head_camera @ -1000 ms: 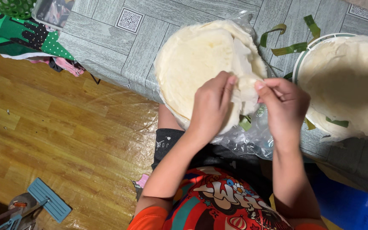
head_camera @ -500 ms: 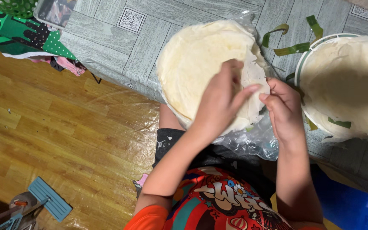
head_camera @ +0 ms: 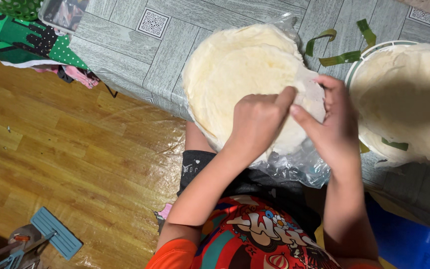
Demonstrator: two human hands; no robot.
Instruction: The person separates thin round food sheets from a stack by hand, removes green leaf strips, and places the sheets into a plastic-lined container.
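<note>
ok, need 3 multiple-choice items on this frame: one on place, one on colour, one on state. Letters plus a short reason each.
1. Where does the stack of thin wrappers under the hands lie?
A. on clear plastic at the table's edge
B. on the wooden floor
C. in the green basket

2. What colour are the leaf strips between the two stacks?
A. red
B. green
C. blue

3. What are the hands doing with the top sheet?
A. both lie flat on the floor
B. left hand and right hand pinch its right edge
C. one holds a knife

Answers:
1 A, crinkled clear plastic shows under the stack on the grey patterned table.
2 B, the strips are green.
3 B, fingertips of both hands meet at the lifted edge beside the second stack.
</note>
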